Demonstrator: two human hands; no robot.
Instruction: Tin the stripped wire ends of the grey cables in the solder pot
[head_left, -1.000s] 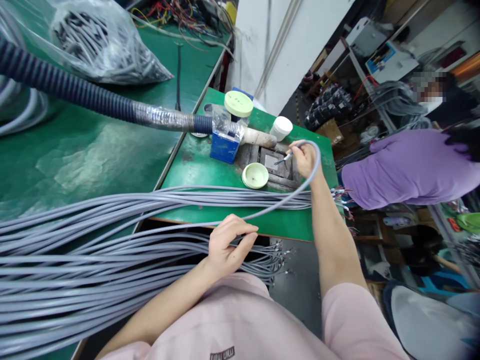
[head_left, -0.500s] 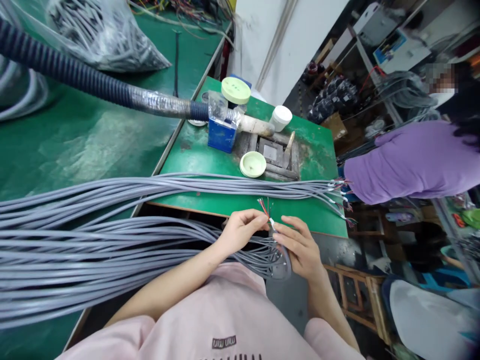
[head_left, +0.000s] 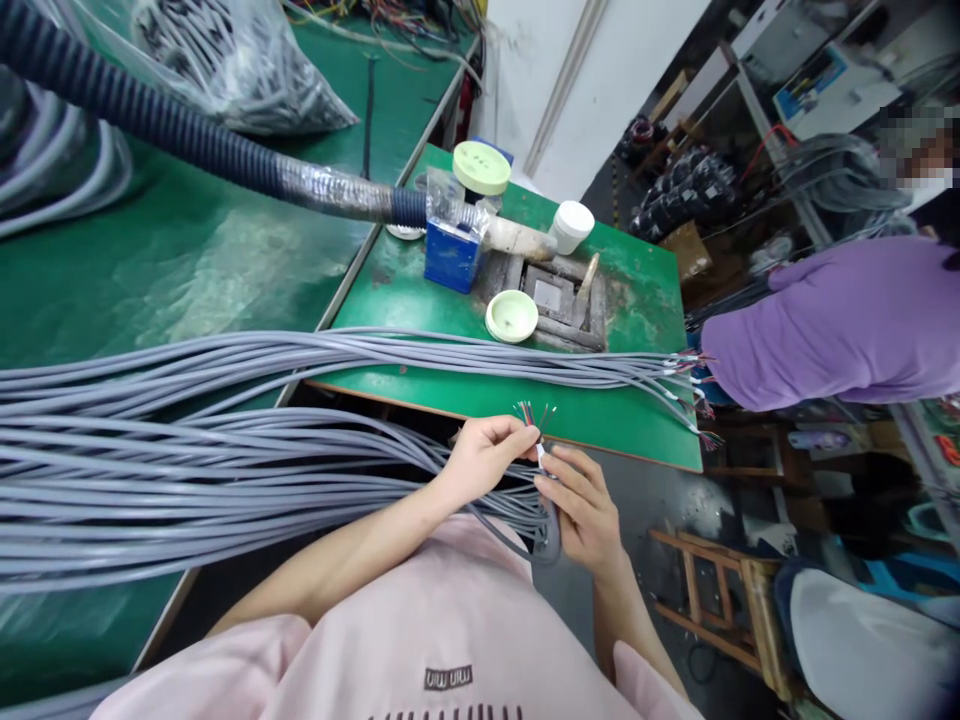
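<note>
Between my two hands stands the stripped end of a grey cable [head_left: 553,528], its thin coloured wires [head_left: 527,413] fanned upward. My left hand [head_left: 489,455] pinches these wires at their base, thumb against fingers. Just below, a white band [head_left: 540,452] sits around the cable. My right hand [head_left: 583,505] has its fingers closed around the cable beside that band; part of the grip is hidden. A thick bundle of grey cables [head_left: 300,490] runs from the left to under my hands. A second bundle [head_left: 465,357] lies across the green table [head_left: 420,405], wire ends at the right.
Beyond the cables are a pale green dish [head_left: 512,316], a square metal solder pot [head_left: 551,295], a white cup [head_left: 572,227] and a blue box [head_left: 452,258] below a ribbed hose [head_left: 225,155]. A person in a purple top [head_left: 832,320] is at right, near a wooden stool [head_left: 705,595].
My right hand has moved slightly left and closed in on the cable, its fingers less spread. The wires are fanned wider above my left fingertips. The view has shifted a little.
</note>
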